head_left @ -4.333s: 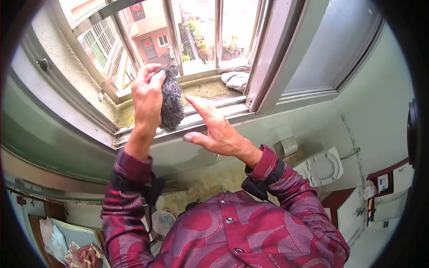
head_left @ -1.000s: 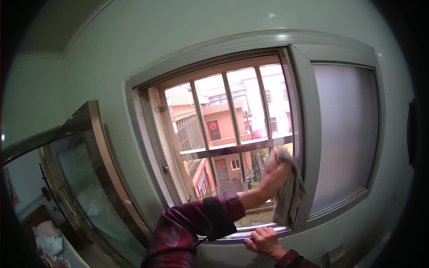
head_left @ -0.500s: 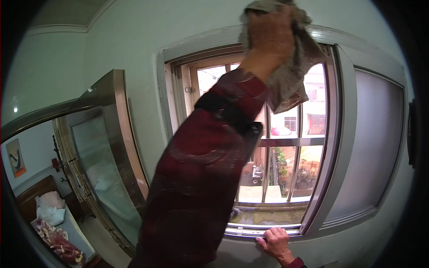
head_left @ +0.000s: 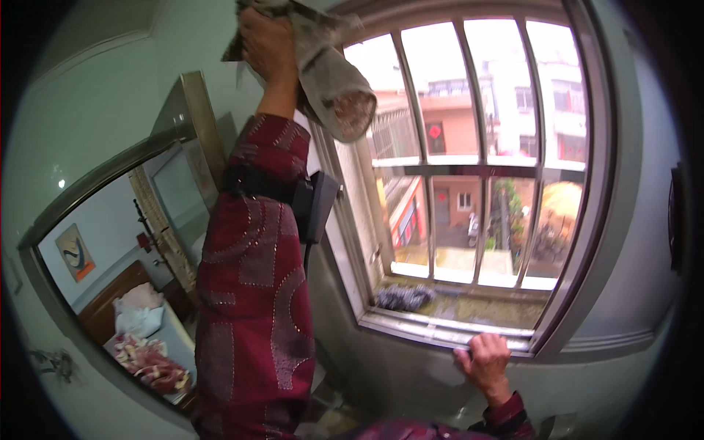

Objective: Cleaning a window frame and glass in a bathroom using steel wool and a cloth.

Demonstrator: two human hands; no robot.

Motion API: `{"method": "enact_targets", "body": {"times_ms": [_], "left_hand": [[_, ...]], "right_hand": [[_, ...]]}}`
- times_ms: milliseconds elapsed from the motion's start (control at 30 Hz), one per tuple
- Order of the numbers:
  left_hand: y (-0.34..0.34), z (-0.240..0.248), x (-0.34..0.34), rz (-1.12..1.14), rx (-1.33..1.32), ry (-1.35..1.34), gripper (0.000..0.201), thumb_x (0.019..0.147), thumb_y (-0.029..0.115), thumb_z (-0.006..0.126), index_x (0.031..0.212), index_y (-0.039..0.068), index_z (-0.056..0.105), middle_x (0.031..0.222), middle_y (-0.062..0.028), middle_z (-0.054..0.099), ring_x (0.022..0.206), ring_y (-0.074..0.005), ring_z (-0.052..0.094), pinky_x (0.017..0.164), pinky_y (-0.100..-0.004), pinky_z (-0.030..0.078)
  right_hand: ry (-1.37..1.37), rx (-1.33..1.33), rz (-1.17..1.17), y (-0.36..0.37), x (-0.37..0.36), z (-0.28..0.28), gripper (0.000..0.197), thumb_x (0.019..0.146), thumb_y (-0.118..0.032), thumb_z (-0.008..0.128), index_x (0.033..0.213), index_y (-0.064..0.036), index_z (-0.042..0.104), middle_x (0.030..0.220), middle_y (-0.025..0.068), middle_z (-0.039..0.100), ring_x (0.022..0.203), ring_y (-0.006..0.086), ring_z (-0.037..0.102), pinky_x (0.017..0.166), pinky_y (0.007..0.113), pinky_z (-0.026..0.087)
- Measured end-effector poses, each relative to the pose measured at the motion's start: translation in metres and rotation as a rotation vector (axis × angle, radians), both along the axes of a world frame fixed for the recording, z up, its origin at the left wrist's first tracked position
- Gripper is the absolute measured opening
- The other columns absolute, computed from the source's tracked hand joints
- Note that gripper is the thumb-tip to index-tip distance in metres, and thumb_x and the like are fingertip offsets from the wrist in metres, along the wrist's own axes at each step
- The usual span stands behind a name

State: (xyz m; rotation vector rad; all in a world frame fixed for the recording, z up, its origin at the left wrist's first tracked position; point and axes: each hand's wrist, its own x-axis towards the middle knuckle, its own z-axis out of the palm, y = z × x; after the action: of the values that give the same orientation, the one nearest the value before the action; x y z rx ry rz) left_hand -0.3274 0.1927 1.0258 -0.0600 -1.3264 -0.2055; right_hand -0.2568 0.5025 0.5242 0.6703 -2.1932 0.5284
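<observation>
My left hand (head_left: 270, 45), raised high, is closed around a grey-brown cloth (head_left: 330, 73) at the upper left corner of the window frame (head_left: 348, 176). The cloth hangs in loose folds over the top of the frame's left side. Its lower end looks damp or stained. A black device is strapped over the maroon sleeve (head_left: 253, 293) on that forearm. Lower down, my right hand (head_left: 488, 359) rests with its fingers curled over the bottom window track (head_left: 433, 331), its thumb to the left. I see no object in it.
Metal bars (head_left: 480, 110) stand across the opening. A dark crumpled bundle (head_left: 403, 297) lies on the outer ledge (head_left: 484, 308). Left of the window, a metal-framed mirror (head_left: 110, 176) reflects a bed. A frosted pane (head_left: 631, 220) is on the right.
My left hand and the cloth have moved left, from the window's top to its upper left corner. The view has shifted too. My right hand stays on the bottom track.
</observation>
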Motion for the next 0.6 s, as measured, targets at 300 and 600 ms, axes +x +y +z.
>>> {"method": "enact_targets", "body": {"times_ms": [300,600], "left_hand": [[-0.025,-0.101,-0.019,0.098,-0.007,0.107,0.037,0.081,0.010,0.047,0.114,-0.007,0.041,0.109,-0.0289,0.049,0.104,-0.0428,0.047,0.090,-0.0451,0.036],[0.011,-0.276,0.018,-0.118,-0.058,-0.093,0.051,0.081,0.011,0.049,0.127,-0.004,0.033,0.126,-0.0280,0.038,0.120,-0.0423,0.035,0.102,-0.0465,0.025]], "right_hand": [[-0.021,-0.007,0.017,0.006,-0.003,0.009,0.028,0.067,-0.025,0.070,0.073,-0.0060,0.050,0.075,0.0095,0.048,0.073,0.0280,0.048,0.063,0.038,0.037],[-0.044,0.018,0.010,0.000,0.000,0.011,0.026,0.070,-0.026,0.068,0.075,-0.0064,0.051,0.076,0.0089,0.050,0.075,0.0273,0.049,0.064,0.038,0.037]]}}
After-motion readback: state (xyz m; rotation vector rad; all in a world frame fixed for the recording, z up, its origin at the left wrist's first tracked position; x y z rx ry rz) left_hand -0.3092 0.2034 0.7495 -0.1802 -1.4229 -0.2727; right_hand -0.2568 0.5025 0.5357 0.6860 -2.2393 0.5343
